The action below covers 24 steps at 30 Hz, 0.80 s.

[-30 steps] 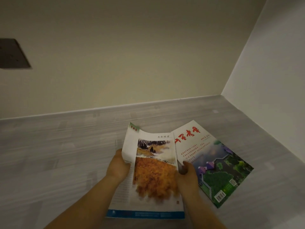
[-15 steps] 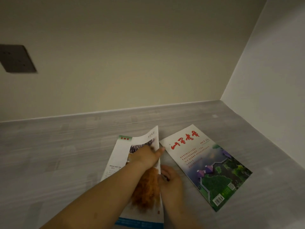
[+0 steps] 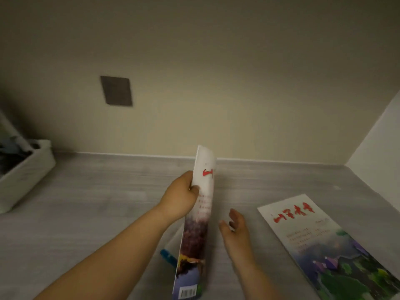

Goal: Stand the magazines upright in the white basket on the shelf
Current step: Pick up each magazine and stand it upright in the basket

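My left hand [image 3: 181, 197] grips a magazine [image 3: 198, 221] by its upper edge and holds it on edge above the grey shelf, its cover with red characters facing right. Just to the right of it, my right hand [image 3: 234, 227] hovers open with fingers apart, touching nothing. A second magazine [image 3: 324, 243] with red characters and a green landscape lies flat on the shelf at the right. The white basket [image 3: 23, 172] stands at the far left, partly cut off, with dark things inside it.
A grey wood-grain shelf surface [image 3: 108, 202] runs between the basket and my hands. The beige back wall carries a dark square plate [image 3: 116, 90]. A white side wall [image 3: 381, 137] closes the shelf on the right.
My left hand has lifted the magazine off the shelf and turned it on edge. My right hand has let go. The view has swung left, bringing the basket into sight.
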Motion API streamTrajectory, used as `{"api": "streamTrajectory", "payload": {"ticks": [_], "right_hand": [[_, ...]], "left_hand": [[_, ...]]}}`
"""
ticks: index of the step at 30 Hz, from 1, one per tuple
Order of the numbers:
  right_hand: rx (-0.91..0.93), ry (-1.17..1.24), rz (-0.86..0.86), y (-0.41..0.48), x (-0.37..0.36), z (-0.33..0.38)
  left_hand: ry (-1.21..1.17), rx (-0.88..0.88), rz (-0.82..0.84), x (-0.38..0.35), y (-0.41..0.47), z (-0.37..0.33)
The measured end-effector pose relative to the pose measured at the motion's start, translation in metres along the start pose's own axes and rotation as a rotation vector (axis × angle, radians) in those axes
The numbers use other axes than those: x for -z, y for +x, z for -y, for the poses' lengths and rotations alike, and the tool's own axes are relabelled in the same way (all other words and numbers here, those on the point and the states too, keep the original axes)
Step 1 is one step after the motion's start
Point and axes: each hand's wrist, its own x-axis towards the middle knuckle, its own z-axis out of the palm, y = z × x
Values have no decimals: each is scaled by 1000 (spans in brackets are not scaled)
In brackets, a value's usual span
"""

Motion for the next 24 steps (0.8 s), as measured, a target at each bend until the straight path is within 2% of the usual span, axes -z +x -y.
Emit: {"api": "streamTrajectory", "payload": {"ticks": [3, 7, 13, 16, 24], "right_hand": [[-57, 49, 167, 13, -32, 20], [-48, 159, 340, 27, -82, 55], [-2, 61, 423, 29, -179, 94], [39, -15, 405, 25, -237, 112], [305, -40, 357, 13, -379, 188]], "left_hand": [[-151, -124, 14, 56, -19, 3], [-219, -188, -59, 129, -40, 20], [-211, -140, -311, 225, -59, 79], [-146, -123, -458, 269, -68, 114], [-57, -163, -765, 379, -76, 181]]}}
